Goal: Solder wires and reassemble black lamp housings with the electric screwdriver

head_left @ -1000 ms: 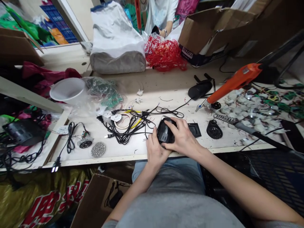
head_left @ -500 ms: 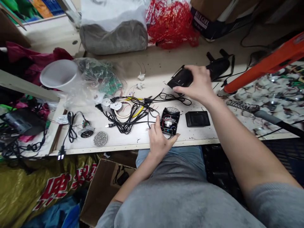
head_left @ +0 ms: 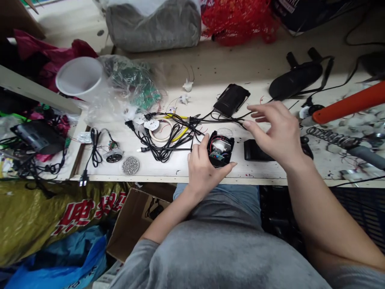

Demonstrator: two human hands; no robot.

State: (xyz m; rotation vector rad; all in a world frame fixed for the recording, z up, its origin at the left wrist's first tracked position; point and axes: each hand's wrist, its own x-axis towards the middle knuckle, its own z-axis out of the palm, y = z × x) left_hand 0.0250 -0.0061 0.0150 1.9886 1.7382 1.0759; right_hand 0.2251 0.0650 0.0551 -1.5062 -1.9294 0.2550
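**L hand on open black housing, R hand spread above cables**

Head view: housing sits open side up near front edge of the table, w/ small circuit board, thin red & black wires and a shiny round part inside. L hand is cupped against housing's near-left side, fingers curled up around it, not pinching. R hand is right of housing, fingers spread & slightly bent, nothing held. Its fingertips are close to a black cable behind housing; can't tell if they touch.

Just right of housing, under R hand: flat black rectangular plate. Just behind housing: black cased part w/ cable. Further behind & right: long black casing.

Left of housing: tangle of black cords around roll of tape, w/ yellow wire among them. Further left: small round black part w/ wires and perforated metal disc. Behind & left: clear bag of green circuit boards, white plastic bowl. Far right of housing: orange glue gun, coiled spring.
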